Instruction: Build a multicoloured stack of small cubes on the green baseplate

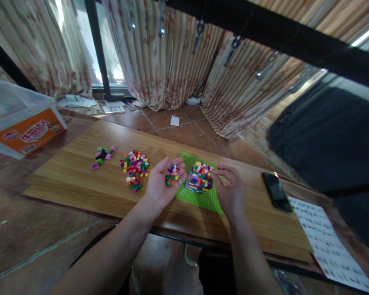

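My left hand (160,182) lies palm up, cupped under a small heap of loose toy bricks (172,175) in purple, white, green, yellow and orange. Just right of it, a block built of many coloured bricks (199,178) stands on a green studded baseplate (198,199). At the block's upper right corner, the thumb and fingers of my right hand (232,190) are pinched together. Whatever sits between those fingertips is too small to make out. Left of my left hand, a pile of mixed small bricks (137,166) is spread on the wooden table (80,184).
Farther left lie several green, black and pink bricks (102,155). A clear plastic box with an orange label (27,131) stands beyond the table's left end. To the right are a black phone (276,191) and a printed sheet (329,241). A dark bar (264,32) crosses overhead.
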Tool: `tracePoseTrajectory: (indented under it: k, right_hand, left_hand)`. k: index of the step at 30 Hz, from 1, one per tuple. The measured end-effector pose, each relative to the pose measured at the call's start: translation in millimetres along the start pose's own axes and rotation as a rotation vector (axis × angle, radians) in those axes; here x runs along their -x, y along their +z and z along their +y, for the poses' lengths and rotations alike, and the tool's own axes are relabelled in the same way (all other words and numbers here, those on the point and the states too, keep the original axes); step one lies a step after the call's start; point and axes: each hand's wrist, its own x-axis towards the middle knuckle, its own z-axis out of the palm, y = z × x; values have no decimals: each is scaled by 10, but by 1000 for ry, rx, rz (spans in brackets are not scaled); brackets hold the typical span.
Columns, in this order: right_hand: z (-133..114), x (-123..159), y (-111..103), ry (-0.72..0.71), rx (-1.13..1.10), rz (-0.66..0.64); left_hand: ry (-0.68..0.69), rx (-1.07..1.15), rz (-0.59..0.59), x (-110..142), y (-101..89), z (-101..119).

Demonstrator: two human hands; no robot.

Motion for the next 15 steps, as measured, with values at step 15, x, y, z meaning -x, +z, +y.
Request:
tracePoseTrajectory:
  k: [15]
  right_hand:
    - [-2, 19, 67, -79, 19, -2]
  left_hand:
    - [3, -8, -6, -10, -5, -7]
